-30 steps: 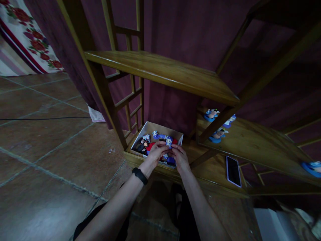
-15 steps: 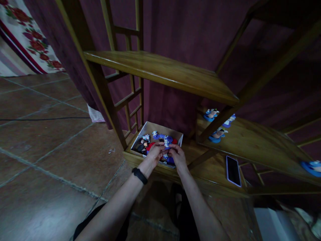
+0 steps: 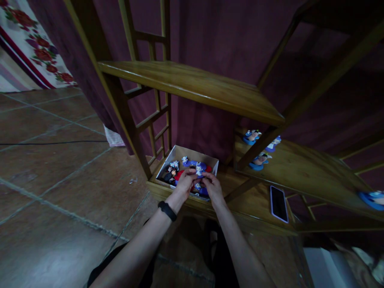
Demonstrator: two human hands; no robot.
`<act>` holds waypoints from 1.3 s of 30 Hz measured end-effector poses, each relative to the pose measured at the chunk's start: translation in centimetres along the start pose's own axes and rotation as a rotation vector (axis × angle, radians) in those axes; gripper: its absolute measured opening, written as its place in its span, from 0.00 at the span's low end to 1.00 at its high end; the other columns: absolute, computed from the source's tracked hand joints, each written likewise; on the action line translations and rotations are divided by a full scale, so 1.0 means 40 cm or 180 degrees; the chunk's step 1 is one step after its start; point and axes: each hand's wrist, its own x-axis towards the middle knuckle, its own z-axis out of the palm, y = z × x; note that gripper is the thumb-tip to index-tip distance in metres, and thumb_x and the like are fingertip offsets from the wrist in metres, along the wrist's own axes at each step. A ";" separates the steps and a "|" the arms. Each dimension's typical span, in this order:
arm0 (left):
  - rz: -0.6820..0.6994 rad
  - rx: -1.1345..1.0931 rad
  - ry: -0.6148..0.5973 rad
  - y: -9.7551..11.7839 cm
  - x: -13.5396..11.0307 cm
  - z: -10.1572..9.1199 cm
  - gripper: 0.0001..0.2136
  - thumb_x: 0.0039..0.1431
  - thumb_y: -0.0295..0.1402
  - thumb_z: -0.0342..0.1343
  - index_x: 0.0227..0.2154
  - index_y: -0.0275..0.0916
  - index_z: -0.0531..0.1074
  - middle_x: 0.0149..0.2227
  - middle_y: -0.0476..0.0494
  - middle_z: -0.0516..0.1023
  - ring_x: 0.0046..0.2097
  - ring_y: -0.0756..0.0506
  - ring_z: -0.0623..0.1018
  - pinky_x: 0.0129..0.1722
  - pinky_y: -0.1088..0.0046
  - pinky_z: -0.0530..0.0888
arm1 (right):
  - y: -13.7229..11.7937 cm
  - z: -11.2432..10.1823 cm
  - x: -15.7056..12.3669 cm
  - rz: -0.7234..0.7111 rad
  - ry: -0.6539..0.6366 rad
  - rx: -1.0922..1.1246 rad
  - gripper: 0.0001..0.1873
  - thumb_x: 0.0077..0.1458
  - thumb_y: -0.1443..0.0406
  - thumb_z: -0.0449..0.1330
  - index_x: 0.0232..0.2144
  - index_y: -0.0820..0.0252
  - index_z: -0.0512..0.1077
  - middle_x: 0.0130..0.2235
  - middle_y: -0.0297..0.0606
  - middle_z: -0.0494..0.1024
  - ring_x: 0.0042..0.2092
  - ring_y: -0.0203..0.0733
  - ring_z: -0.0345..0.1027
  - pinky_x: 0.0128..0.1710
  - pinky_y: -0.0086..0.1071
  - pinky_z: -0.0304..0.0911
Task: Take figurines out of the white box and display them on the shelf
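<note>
An open cardboard box [image 3: 179, 153] sits on the bottom board of a wooden shelf unit and holds several small figurines in blue, red and white. Both my hands are over its near edge. My left hand [image 3: 185, 182], with a black band on the wrist, and my right hand [image 3: 212, 185] pinch a small blue and white figurine [image 3: 198, 169] between their fingertips, just above the other figures in the box.
Three figurines on blue bases [image 3: 260, 160] stand on the middle shelf [image 3: 312, 172] to the right, another blue one [image 3: 372, 199] at the far right. A phone [image 3: 279, 203] lies on the bottom board. A wide shelf [image 3: 195, 84] overhangs the box. Tiled floor [image 3: 60, 172] spreads left.
My hands have shifted slightly away from me over the box, and the figurine between them has turned a little. The view has barely moved.
</note>
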 end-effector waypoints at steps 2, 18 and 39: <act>0.0136 0.0068 -0.0048 -0.004 0.000 0.001 0.11 0.41 0.19 0.57 0.29 0.36 0.66 0.28 0.49 0.71 0.31 0.51 0.74 0.37 0.71 0.74 | -0.003 0.000 -0.001 0.0027 0.0024 0.0057 0.12 0.40 0.67 0.59 0.31 0.54 0.75 0.35 0.30 0.76 0.33 0.35 0.68 0.31 0.26 0.65; 0.0711 0.0942 -0.0069 -0.024 0.010 -0.006 0.14 0.33 0.29 0.65 0.28 0.35 0.71 0.24 0.52 0.72 0.27 0.52 0.70 0.32 0.75 0.65 | -0.012 -0.018 0.001 0.0497 0.0031 0.0861 0.10 0.37 0.61 0.66 0.26 0.58 0.73 0.30 0.32 0.76 0.32 0.35 0.69 0.31 0.29 0.67; 0.0155 0.0619 -0.0125 -0.011 0.005 -0.009 0.11 0.36 0.31 0.66 0.22 0.33 0.70 0.22 0.50 0.72 0.27 0.52 0.73 0.33 0.73 0.74 | -0.022 -0.015 0.002 0.0445 -0.0010 0.0151 0.14 0.33 0.58 0.65 0.24 0.59 0.72 0.29 0.31 0.73 0.31 0.35 0.66 0.31 0.28 0.65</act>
